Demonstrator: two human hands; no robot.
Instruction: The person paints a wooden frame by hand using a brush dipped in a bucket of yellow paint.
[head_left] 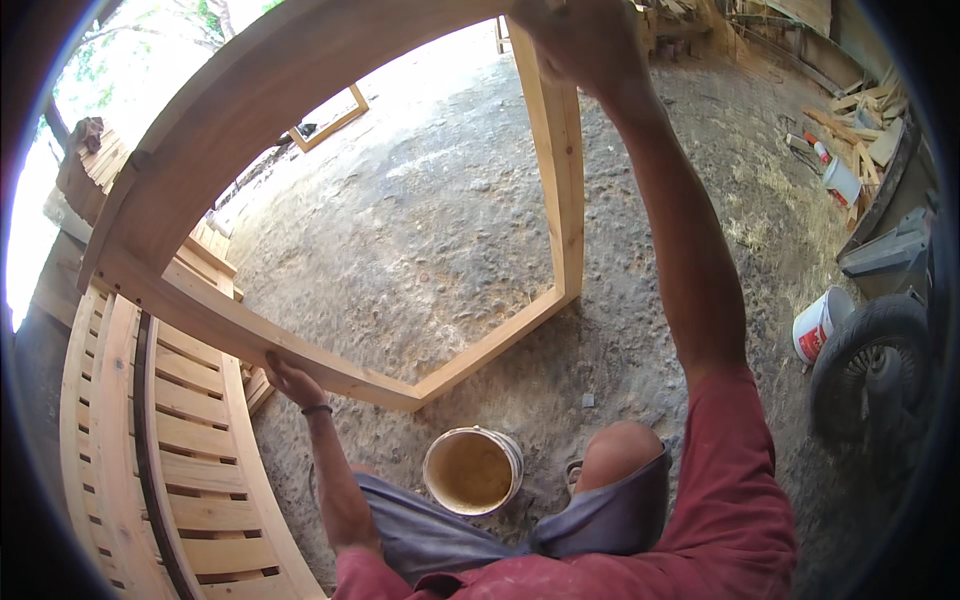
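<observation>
A large wooden frame [563, 190] stands tilted in front of me, its beams joined at the corners. My right hand [585, 50] is raised and closed around its far upper right corner; the fingertips are partly hidden at the picture's top. At the near left side, my left hand [297, 382] grips the outer edge of the lower beam [215, 320], its fingers partly out of sight behind the wood. Between my knees and the frame's nearest corner sits a white bucket [517, 468] with a yellowish-brown substance inside.
Slatted wooden panels [195, 435] lean on the left, close to my left arm. To the right are a wheel [870, 365], a white bucket [812, 328] and wood scraps [880, 140]. A smaller wooden frame [335, 120] lies farther off on the rough ground [440, 210].
</observation>
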